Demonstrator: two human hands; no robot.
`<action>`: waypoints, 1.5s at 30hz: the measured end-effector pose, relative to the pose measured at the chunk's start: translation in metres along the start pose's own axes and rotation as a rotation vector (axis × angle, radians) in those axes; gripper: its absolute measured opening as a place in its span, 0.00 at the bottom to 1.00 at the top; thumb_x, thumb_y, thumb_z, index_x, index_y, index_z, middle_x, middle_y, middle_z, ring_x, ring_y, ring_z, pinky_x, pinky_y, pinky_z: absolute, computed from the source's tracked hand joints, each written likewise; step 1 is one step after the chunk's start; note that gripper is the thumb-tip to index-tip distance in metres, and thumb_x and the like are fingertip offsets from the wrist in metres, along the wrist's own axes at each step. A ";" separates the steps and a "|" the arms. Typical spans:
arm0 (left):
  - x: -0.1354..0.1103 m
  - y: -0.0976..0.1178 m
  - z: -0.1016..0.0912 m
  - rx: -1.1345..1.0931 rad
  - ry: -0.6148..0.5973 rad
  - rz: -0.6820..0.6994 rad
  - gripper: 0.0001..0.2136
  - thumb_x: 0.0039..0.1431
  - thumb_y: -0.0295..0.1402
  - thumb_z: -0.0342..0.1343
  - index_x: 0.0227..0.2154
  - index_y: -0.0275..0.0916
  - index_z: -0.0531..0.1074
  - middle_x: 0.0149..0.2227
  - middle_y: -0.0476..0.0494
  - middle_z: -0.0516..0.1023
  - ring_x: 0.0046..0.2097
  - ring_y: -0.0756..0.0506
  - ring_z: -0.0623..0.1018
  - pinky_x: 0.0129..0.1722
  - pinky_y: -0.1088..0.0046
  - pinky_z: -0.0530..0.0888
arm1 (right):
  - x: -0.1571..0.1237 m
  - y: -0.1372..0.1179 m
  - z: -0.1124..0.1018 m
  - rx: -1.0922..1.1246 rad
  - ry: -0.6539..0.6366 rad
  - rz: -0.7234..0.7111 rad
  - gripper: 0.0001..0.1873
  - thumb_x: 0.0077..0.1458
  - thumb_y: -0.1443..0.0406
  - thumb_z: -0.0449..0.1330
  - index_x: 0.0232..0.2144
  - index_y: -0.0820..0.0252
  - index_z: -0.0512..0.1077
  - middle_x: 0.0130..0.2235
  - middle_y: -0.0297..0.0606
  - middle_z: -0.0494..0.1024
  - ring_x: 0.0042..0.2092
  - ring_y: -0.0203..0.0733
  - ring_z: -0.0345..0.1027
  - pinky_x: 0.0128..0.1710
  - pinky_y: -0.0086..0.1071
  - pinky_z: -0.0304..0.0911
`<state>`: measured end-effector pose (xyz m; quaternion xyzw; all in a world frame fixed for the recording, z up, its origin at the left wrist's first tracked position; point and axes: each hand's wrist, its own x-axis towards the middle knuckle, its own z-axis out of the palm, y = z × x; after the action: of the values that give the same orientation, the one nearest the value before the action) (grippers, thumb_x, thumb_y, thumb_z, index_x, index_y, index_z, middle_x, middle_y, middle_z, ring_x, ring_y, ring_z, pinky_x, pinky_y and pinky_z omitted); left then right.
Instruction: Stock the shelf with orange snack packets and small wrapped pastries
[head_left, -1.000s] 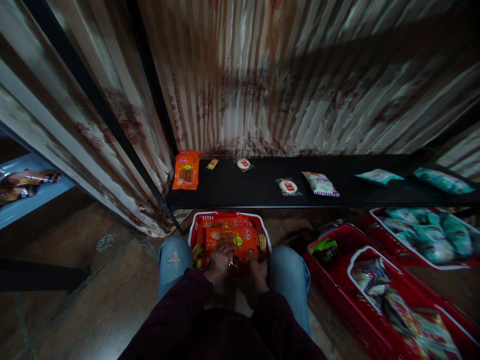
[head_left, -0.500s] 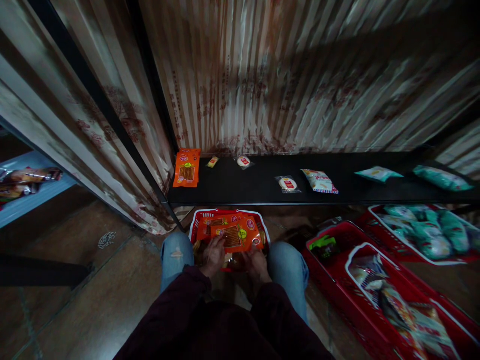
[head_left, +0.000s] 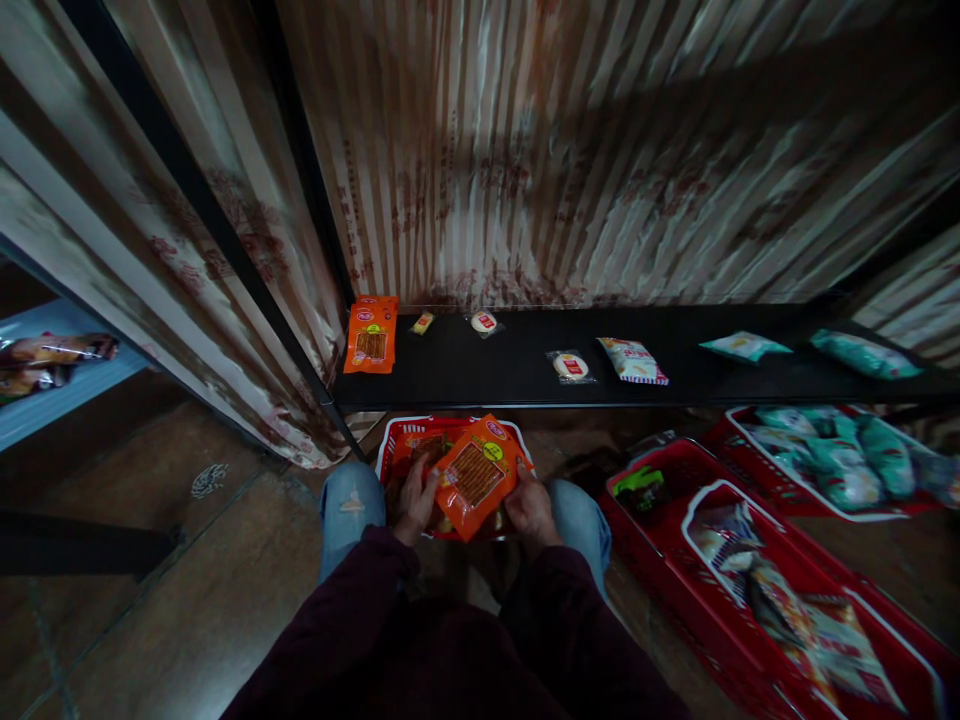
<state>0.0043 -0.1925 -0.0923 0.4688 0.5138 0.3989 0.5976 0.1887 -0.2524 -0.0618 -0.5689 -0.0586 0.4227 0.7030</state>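
My left hand (head_left: 416,500) and my right hand (head_left: 531,507) grip an orange snack packet (head_left: 475,475) from its two sides, tilted and raised over a small red basket (head_left: 390,446) between my knees. More orange packets (head_left: 424,447) lie inside that basket. Another orange packet (head_left: 370,335) lies at the left end of the low black shelf (head_left: 525,385), with small round and yellow snacks beside it.
To my right stand a red basket (head_left: 679,560) with mixed packets and another red basket (head_left: 739,445) with teal bags. White and teal packets lie further along the shelf. A striped wall rises behind it, and a pale blue shelf (head_left: 67,385) shows at the far left.
Both hands were low in the small basket among the packets. They have lifted one orange packet up and turned it slantwise.
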 end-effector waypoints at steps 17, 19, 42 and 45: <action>-0.004 0.010 0.001 -0.602 -0.219 -0.366 0.15 0.39 0.28 0.65 0.35 0.36 0.73 0.34 0.46 0.78 0.35 0.48 0.77 0.39 0.71 0.72 | -0.038 -0.002 0.013 0.154 -0.306 0.190 0.21 0.33 0.64 0.70 0.35 0.58 0.72 0.36 0.37 0.82 0.42 0.49 0.76 0.42 0.41 0.69; -0.005 0.012 0.001 -0.589 -0.226 -0.369 0.15 0.40 0.27 0.63 0.35 0.36 0.73 0.35 0.45 0.78 0.35 0.48 0.77 0.39 0.71 0.72 | -0.042 -0.002 0.016 0.159 -0.333 0.202 0.22 0.34 0.65 0.69 0.37 0.57 0.72 0.36 0.37 0.82 0.41 0.47 0.76 0.41 0.40 0.70; -0.011 0.019 0.008 -0.156 -0.005 -0.054 0.22 0.41 0.26 0.62 0.43 0.39 0.72 0.44 0.41 0.78 0.49 0.41 0.75 0.54 0.61 0.67 | -0.047 0.002 0.017 0.067 -0.344 0.240 0.19 0.36 0.61 0.66 0.35 0.54 0.72 0.38 0.36 0.80 0.42 0.46 0.75 0.38 0.38 0.71; -0.017 0.031 0.012 0.165 0.014 0.194 0.24 0.44 0.25 0.59 0.48 0.40 0.70 0.55 0.39 0.70 0.60 0.40 0.66 0.62 0.60 0.58 | -0.048 0.002 0.024 0.076 -0.363 0.224 0.19 0.36 0.62 0.66 0.36 0.55 0.73 0.39 0.36 0.80 0.43 0.47 0.74 0.40 0.39 0.71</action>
<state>0.0139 -0.2033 -0.0581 0.5612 0.5013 0.4145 0.5118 0.1433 -0.2663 -0.0360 -0.4593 -0.1047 0.5958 0.6505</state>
